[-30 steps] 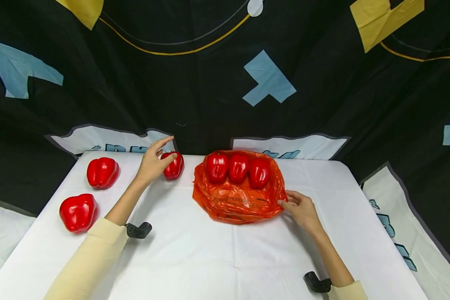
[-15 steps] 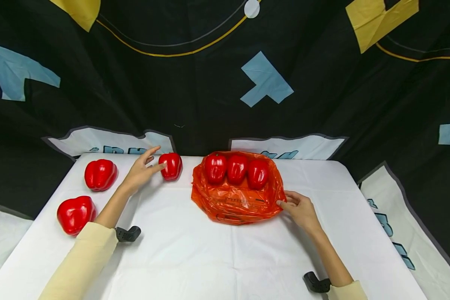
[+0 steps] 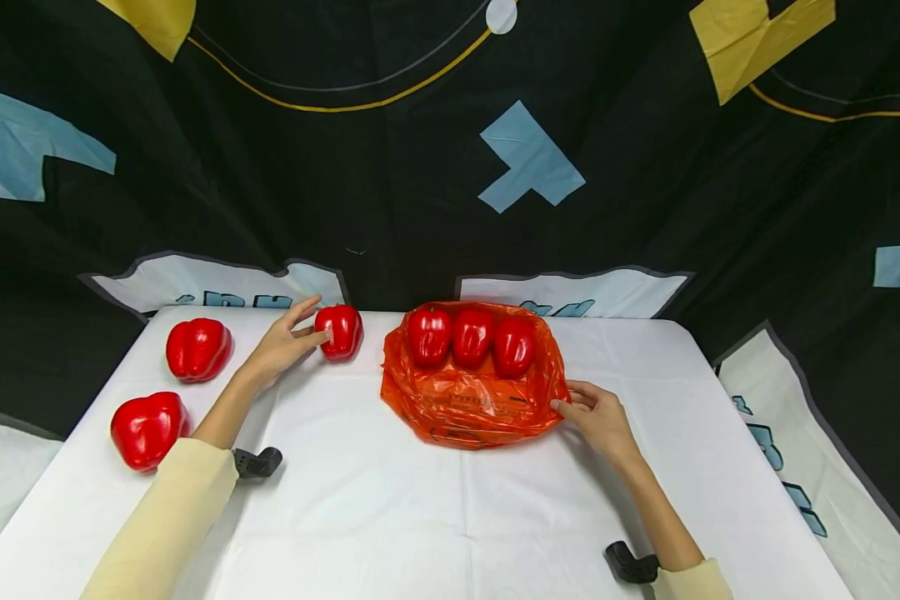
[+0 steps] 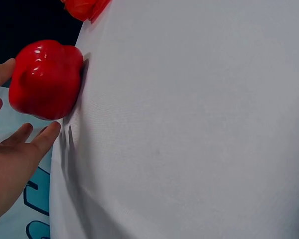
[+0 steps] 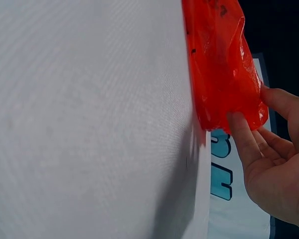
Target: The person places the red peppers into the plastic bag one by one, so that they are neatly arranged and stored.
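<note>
A red bell pepper [image 3: 338,332] stands near the table's far edge, left of an orange-red plastic bag [image 3: 468,408]. Beside that pepper is my left hand [image 3: 279,346], thumb and fingers spread. In the left wrist view the thumb [image 4: 49,135] lies just off the pepper [image 4: 46,79], and the index fingertip overlaps its outline; contact cannot be told. My right hand [image 3: 600,419] pinches the bag's right edge, and the right wrist view has thumb and fingers on either side of the plastic [image 5: 224,74]. Three red bell peppers [image 3: 472,337] sit in the bag's open mouth.
Two more red bell peppers lie at the table's left, one farther back [image 3: 198,350] and one nearer [image 3: 148,431], close to my left sleeve [image 3: 168,517]. White cloth covers the table [image 3: 390,517]. A black curtain [image 3: 390,192] hangs behind it.
My left hand has drawn back leftward and lower, from over the lone pepper to its left side, then moved little. The right hand keeps its grip on the bag; the peppers stay put.
</note>
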`<state>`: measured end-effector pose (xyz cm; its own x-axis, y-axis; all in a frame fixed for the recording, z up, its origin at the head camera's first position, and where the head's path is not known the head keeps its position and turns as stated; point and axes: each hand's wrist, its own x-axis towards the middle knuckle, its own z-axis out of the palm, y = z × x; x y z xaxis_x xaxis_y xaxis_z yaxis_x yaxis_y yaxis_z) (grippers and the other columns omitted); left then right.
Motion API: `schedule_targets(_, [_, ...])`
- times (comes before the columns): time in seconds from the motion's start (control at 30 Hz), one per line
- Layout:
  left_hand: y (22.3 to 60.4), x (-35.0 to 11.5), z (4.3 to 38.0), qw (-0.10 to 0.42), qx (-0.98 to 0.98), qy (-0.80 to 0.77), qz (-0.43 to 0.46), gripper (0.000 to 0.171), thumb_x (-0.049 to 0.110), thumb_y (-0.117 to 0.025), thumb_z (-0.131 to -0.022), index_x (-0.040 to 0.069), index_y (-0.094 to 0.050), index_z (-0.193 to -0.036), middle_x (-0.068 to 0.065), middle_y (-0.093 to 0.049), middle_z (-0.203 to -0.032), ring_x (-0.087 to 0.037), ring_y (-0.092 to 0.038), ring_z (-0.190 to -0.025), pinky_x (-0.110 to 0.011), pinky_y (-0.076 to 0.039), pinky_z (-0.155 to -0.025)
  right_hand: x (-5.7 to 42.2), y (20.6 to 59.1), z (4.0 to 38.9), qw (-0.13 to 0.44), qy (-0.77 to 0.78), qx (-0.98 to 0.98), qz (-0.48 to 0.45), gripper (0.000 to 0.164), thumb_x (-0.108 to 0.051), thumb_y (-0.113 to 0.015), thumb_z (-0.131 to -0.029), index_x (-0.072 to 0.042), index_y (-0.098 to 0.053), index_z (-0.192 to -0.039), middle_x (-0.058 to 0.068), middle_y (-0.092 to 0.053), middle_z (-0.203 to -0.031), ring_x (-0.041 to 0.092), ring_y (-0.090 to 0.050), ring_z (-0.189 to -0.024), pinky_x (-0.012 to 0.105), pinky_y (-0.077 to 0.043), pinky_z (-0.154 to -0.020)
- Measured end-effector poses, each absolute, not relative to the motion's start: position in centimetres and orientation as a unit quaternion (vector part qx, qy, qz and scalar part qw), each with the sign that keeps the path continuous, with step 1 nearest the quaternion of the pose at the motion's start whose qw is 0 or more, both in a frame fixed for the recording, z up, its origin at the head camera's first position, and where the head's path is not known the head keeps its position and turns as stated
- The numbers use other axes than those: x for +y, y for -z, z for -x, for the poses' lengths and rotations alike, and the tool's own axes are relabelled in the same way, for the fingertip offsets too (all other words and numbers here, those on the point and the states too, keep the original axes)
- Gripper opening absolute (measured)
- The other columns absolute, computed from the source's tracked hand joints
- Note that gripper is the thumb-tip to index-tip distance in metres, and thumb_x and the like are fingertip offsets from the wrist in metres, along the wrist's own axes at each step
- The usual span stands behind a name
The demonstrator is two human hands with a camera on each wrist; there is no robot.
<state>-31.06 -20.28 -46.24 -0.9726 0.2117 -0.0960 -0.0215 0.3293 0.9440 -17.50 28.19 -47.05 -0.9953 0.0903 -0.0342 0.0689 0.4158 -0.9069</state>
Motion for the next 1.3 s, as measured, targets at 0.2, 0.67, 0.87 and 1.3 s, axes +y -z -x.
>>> schedule_targets(0.2, [46.4,-20.1,31.3,0.113,0.806,-0.578,-0.059,0.083,0.02,-0.069,-0.095,0.021,-0.02,-0.161,-0.021,-0.014,-0.163,-0.051,-0.02,-0.143,-0.06,-0.04,-0.103,28.1,47.0,17.5,0.009,-0.537,-0.842,0.05,0.046,-0.011,-0.074,-0.091,0.007,-0.06,-0.13,0.021,-0.069,-0.112,0.026,-0.07,-0.098,0.019,-0.055,-0.076])
schedule_targets(0.67, [47.0,-19.9,31.8,0.117,0.82,-0.558,-0.053,0.081,0.021,-0.069,-0.095,0.02,-0.022,-0.16,-0.023,-0.019,-0.161,-0.047,-0.016,-0.145,-0.061,-0.04,-0.103,28.1,47.0,17.6,0.006,-0.534,-0.844,0.057,0.046,-0.01,-0.073,-0.091,0.008,-0.058,-0.131,0.022,-0.068,-0.113,0.028,-0.07,-0.101,0.018,-0.055,-0.077])
schedule_targets(0.87, [47.4,-19.9,31.8,0.123,0.808,-0.574,-0.054,0.079,0.019,-0.069,-0.094,0.017,-0.024,-0.16,-0.023,-0.017,-0.161,-0.047,-0.017,-0.145,-0.06,-0.042,-0.102,28.1,47.1,17.7,0.012,-0.529,-0.847,0.054,0.046,-0.011,-0.073,-0.092,0.009,-0.059,-0.131,0.022,-0.069,-0.112,0.027,-0.07,-0.099,0.018,-0.055,-0.076])
schedule_targets(1.3, [46.9,-19.6,31.0,0.101,0.797,-0.592,-0.065,0.076,0.02,-0.07,-0.094,0.017,-0.029,-0.158,-0.023,-0.022,-0.157,-0.049,-0.029,-0.138,-0.058,-0.046,-0.097,28.1,47.1,17.6,0.014,-0.54,-0.84,0.051,0.046,-0.011,-0.074,-0.091,0.009,-0.059,-0.13,0.022,-0.069,-0.111,0.023,-0.07,-0.096,0.017,-0.055,-0.076])
